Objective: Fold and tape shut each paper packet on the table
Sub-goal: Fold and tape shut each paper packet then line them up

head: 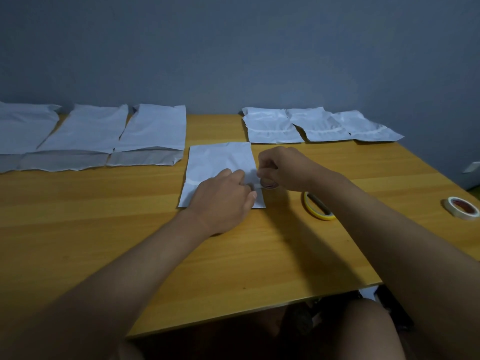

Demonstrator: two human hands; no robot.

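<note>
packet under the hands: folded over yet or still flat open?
Folded. The centre packet shows a crease line with a tape strip across its lower part, while the left hand presses it and the right hand holds a tape roll.

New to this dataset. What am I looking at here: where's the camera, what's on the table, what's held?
There is no robot. One head-worn camera looks down at a person's bare hands over a wooden table. The left hand presses on the middle paper packet. The right hand has a tape roll in its grip at the packet's edge. Three unfolded packets lie far left, three folded packets far right. A yellow tape roll and a white tape roll lie to the right.
</note>
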